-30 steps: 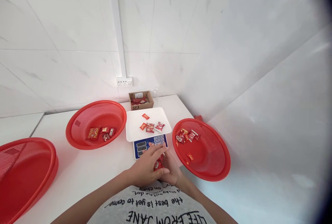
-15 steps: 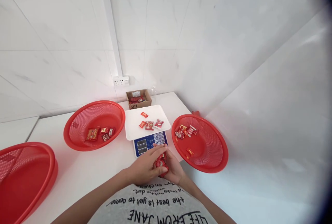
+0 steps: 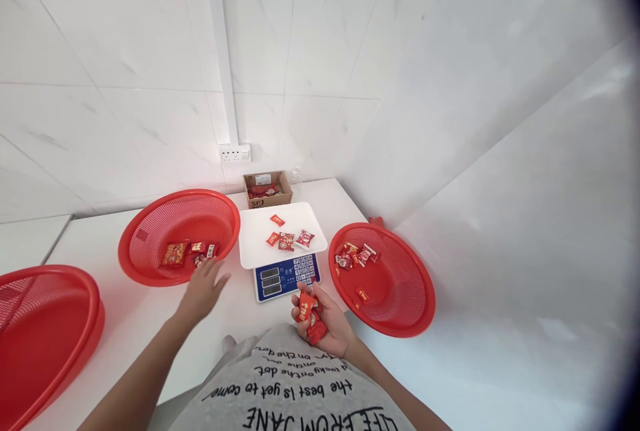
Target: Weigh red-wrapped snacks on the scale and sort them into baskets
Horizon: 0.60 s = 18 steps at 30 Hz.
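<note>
Right fingers (image 3: 295,312) cup red packets (image 3: 315,329), one gold-lettered.

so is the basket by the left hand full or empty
Neither: a few packets lie in the basket, with much of its bottom bare.

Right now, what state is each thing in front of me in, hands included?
Left hand: open, at the near rim of the middle basket
Right hand: closed around red packets
Middle basket: upright, holding several packets
Right basket: holding several packets
Left basket: partly out of frame
Scale: display digits unreadable
White tray: on the scale, bearing four packets
Cardboard box: open, holding red packets
</note>
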Available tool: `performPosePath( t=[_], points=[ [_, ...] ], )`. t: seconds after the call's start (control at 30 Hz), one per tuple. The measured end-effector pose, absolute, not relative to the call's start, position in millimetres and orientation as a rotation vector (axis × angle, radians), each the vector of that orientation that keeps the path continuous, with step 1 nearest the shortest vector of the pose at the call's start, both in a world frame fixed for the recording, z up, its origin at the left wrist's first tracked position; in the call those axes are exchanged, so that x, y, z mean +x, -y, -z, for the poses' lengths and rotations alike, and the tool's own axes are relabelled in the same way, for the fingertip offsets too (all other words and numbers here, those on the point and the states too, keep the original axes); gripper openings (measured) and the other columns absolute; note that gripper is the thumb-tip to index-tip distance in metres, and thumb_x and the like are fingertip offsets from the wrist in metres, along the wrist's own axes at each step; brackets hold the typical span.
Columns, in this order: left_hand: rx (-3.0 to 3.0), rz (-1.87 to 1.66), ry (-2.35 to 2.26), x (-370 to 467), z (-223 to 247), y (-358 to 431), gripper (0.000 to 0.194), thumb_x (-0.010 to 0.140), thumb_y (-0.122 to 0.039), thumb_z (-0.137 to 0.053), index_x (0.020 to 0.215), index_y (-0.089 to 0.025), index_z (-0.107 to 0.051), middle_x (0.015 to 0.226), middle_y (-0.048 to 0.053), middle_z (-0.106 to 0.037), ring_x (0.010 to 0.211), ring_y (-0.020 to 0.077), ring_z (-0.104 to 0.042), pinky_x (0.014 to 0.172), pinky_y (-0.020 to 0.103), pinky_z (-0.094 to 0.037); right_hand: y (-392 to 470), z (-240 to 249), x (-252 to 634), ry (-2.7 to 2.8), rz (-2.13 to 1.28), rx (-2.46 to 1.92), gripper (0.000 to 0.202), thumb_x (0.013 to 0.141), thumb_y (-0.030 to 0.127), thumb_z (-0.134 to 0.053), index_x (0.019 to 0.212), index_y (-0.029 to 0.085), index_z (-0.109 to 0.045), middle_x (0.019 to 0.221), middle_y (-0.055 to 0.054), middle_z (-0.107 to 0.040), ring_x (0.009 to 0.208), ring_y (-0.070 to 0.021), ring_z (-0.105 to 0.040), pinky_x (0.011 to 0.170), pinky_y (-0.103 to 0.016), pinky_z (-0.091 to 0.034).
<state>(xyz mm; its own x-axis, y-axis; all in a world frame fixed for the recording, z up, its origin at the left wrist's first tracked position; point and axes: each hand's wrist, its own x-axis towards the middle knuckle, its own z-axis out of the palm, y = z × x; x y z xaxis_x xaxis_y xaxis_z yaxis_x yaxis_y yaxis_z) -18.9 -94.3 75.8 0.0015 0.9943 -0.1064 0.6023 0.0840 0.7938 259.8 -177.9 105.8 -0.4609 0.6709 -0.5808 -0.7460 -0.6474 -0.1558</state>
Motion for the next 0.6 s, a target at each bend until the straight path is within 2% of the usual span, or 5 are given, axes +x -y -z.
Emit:
performPosePath(
  t=[0.2, 0.33, 0.47, 0.53, 0.6],
  points=[
    [1.662, -0.267, -2.284, -103, -87, 69, 0.056, 0.085, -0.053, -0.04, 0.119, -0.01, -0.054, 0.143, 0.028, -0.036, 0.138, 0.0441, -0.019, 0.104, 0.064, -0.019, 176, -108, 260, -0.145, -2.117, -0.763, 0.024, 0.081, 0.043, -0.063, 0.095, 0.024, -0.06, 0.08, -0.001, -0.066, 0.066, -0.0115, -0.061, 0.046, -0.015, -0.041],
    [1.54, -0.052, -2.408, -135, -97, 70, 0.063, 0.083, -0.065, -0.031, 0.109, -0.015, -0.058, 0.147, 0.017, -0.035, 0.137, 0.0444, -0.019, 0.099, 0.064, -0.028, 172, -110, 261, -0.165, -2.126, -0.765, 0.023, 0.083, 0.044, -0.061, 0.095, 0.024, -0.06, 0.079, -0.002, -0.066, 0.066, -0.0113, -0.061, 0.046, -0.014, -0.04],
    [1.579, 0.045, -2.436, -137, -97, 79, 0.055, 0.084, -0.057, -0.034, 0.106, -0.013, -0.06, 0.147, 0.016, -0.035, 0.139, 0.0413, -0.016, 0.105, 0.061, -0.023, 166, -106, 261, -0.152, -2.162, -0.756, 0.021, 0.084, 0.043, -0.06, 0.094, 0.025, -0.06, 0.08, -0.002, -0.067, 0.066, -0.0118, -0.062, 0.047, -0.015, -0.041],
    [1.537, -0.002, -2.456, -136, -95, 86, 0.061, 0.084, -0.055, -0.035, 0.121, -0.009, -0.051, 0.151, 0.019, -0.024, 0.14, 0.0413, -0.012, 0.107, 0.059, -0.021, 164, -104, 261, -0.154, -2.184, -0.753, 0.021, 0.084, 0.042, -0.059, 0.095, 0.024, -0.061, 0.08, -0.002, -0.068, 0.065, -0.0122, -0.062, 0.047, -0.015, -0.042],
    [1.396, -0.112, -2.542, -138, -92, 92, 0.074, 0.083, -0.057, -0.035, 0.139, -0.009, -0.029, 0.155, 0.021, -0.009, 0.14, 0.0428, -0.006, 0.105, 0.061, -0.022, 162, -102, 261, -0.164, -2.205, -0.754, 0.02, 0.085, 0.042, -0.059, 0.095, 0.024, -0.061, 0.08, -0.002, -0.068, 0.065, -0.0128, -0.063, 0.046, -0.016, -0.042]
  ],
)
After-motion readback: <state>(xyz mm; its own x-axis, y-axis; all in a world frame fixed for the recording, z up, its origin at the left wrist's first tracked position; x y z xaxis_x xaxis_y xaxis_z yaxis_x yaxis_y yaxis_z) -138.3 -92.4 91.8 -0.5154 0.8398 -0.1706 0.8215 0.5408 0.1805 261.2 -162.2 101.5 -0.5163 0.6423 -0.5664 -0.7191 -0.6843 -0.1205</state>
